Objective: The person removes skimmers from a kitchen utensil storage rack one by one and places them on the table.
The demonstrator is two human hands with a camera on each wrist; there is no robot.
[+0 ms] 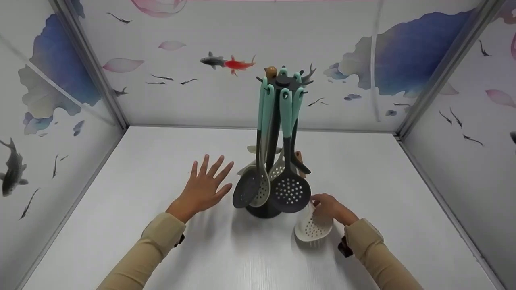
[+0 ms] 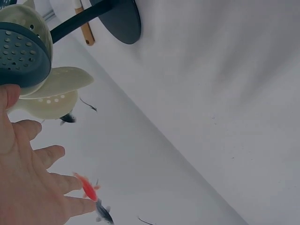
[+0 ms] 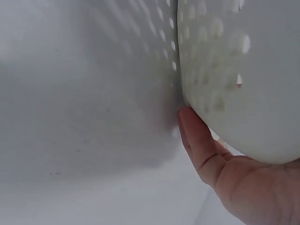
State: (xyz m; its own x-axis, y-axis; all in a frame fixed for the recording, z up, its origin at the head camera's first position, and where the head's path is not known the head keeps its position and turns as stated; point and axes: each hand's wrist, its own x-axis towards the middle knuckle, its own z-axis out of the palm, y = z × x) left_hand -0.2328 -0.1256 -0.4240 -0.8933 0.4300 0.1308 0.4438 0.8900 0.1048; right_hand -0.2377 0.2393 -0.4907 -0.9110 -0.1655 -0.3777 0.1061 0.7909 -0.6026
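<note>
A cream skimmer (image 1: 313, 230) with round holes stands low over the table at the right of a dark utensil stand (image 1: 264, 212). My right hand (image 1: 328, 208) grips it near the top of its bowl; its handle is hidden. In the right wrist view the perforated bowl (image 3: 243, 84) fills the upper right, with fingers (image 3: 197, 136) along its edge. My left hand (image 1: 203, 189) has its fingers spread, left of the stand. In the left wrist view its thumb overlaps a dark perforated utensil (image 2: 23, 56). A black skimmer (image 1: 290, 192) hangs on the stand's front.
Several more utensils with mint handles (image 1: 286, 110) hang around the stand, among them a dark ladle-like head (image 1: 245, 188). A wooden handle (image 1: 298, 157) shows behind them. White panels printed with fish and petals enclose the white table (image 1: 161, 161) at the back and sides.
</note>
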